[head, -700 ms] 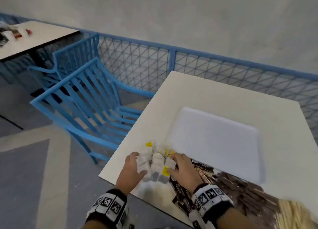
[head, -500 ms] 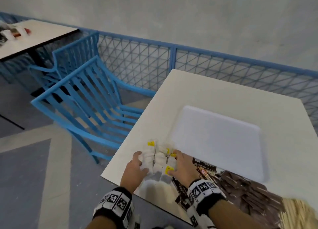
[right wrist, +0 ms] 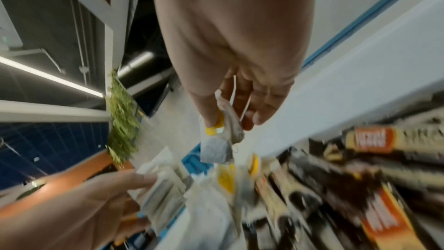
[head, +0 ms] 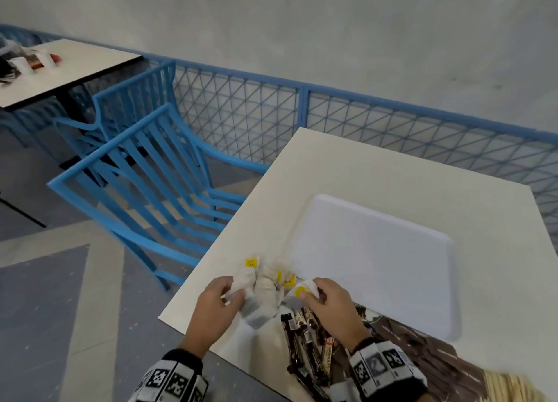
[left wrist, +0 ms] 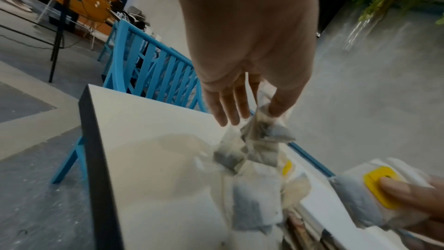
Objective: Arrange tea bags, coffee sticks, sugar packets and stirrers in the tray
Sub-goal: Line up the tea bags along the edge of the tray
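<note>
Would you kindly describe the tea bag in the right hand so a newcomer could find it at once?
Start at the white tray on the cream table; just off its near-left corner lies a pile of tea bags. The one meant is the tea bag pinched by the right hand, lifted clear at the pile's right edge, its yellow tag under the thumb.

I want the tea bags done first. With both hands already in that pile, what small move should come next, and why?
Probably carry the tea bag pinched in the right hand over to the tray and lay it flat. The tray looks bare and sits just beyond that hand, while the left hand already grips the tea bag pile.
</note>
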Available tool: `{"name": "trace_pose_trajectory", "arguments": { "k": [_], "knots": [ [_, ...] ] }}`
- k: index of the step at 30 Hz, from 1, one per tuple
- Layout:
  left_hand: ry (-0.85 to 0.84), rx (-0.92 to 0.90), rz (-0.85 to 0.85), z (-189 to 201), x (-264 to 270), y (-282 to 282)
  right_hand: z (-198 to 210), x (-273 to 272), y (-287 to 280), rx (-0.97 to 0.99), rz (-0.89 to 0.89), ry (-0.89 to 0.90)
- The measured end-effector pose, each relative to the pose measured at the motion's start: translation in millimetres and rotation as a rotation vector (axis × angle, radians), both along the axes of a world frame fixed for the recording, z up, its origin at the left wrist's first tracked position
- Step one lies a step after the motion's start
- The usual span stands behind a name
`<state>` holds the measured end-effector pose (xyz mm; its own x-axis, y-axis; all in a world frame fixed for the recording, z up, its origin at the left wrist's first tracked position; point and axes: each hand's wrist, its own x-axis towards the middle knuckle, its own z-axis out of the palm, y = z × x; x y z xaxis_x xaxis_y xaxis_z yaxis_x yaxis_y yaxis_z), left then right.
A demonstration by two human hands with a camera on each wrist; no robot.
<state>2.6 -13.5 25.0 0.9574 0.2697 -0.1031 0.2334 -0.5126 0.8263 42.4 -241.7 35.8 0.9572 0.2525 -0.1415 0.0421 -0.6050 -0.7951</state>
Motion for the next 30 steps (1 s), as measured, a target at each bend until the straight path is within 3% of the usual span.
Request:
{"name": "trace_pose_trajectory", "arguments": {
  "k": [5, 8, 10, 17, 22, 26, 30],
  "knots": [
    [0.003, -0.241, -0.023, 20.5, 5.5, -20.5, 22.8, 1.0, -15.8, 0.352, 0.120, 0.161],
    [0.029, -0.331, -0.125, 28.6, 11.0, -38.7, 32.6, 0.1, -10.4, 0.454, 0.242, 0.274],
    [0.037, -0.401, -0.171, 32.6, 12.6, -52.8, 30.3, 2.5, -5.0, 0.502, 0.219, 0.277],
    [0.133, -0.618, -0.134, 29.8, 10.9, -72.2, 22.4, 11.1, -2.5, 0.453, 0.068, 0.193],
    [0.169, -0.809, -0.045, 34.5, 15.4, -73.4, 21.8, 7.7, 14.3, 0.521, 0.076, 0.433],
    [0.249, -1.090, -0.058, 41.8, 23.0, -63.5, 17.5, 15.0, 25.7, 0.515, 0.028, 0.376],
    [0.290, -1.029, -0.158, 44.6, 26.6, -45.5, 14.1, 24.1, 36.4, 0.406, 0.021, 0.272]
  ]
}}
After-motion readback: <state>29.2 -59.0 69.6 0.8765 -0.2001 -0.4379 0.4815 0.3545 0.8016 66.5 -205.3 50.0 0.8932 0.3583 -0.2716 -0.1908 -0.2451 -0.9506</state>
